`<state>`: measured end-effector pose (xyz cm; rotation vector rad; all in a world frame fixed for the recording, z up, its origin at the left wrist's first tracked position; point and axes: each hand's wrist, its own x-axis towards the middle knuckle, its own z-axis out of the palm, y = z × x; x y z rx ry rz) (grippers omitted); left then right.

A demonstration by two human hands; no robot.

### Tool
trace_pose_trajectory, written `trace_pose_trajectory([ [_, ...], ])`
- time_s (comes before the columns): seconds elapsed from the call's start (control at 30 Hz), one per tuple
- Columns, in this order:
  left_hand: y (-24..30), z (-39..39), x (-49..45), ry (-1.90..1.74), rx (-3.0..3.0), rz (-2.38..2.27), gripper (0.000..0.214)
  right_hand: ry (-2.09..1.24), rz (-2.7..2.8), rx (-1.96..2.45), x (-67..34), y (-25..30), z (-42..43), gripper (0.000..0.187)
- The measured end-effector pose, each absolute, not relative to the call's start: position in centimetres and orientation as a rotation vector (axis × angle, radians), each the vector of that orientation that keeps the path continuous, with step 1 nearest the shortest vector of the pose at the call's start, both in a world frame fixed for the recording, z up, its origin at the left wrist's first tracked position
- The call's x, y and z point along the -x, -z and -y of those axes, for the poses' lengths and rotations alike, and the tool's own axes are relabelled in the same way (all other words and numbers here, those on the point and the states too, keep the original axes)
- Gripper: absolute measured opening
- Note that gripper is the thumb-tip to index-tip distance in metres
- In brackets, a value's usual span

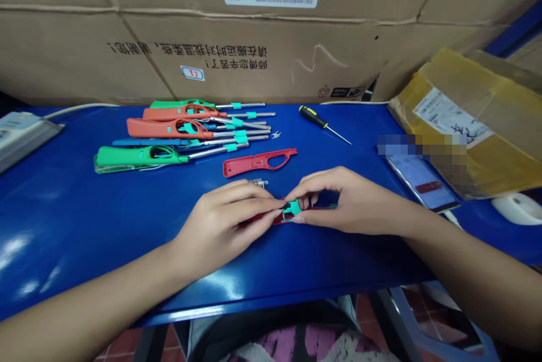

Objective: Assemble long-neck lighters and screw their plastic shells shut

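Straight ahead, the long red plastic lighter shell (276,219) lies sideways; left hand (220,226) pinches its end, right hand (351,201) its teal plastic trigger (292,208).

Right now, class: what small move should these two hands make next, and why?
Probably press the teal piece fully into the red shell: left hand and right hand both pinch there, and the matching red cover lies loose just behind.

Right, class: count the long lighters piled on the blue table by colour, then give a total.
green lighters: 2
orange lighters: 2
blue lighter: 1
Total: 5
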<state>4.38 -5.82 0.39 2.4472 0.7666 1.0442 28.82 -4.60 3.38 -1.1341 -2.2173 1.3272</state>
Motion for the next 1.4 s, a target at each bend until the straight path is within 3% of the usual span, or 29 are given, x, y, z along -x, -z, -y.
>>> trace_pose_trajectory([
  [0.9,-1.3,5.6,-4.5,-0.788,-1.851,-1.067,0.012,-1.361,2.058,1.253,-28.2,-3.2,5.4,0.022],
  [1.03,-1.4,5.6,-4.4,-0.729,-1.925,-1.025,0.014,-1.380,1.983,1.296,-28.1,-3.0,5.3,0.027],
  [1.4,-0.8,6.2,-3.8,-0.645,-2.563,-1.021,0.028,-1.139,2.115,1.337,-27.7,-1.5,5.3,0.017],
])
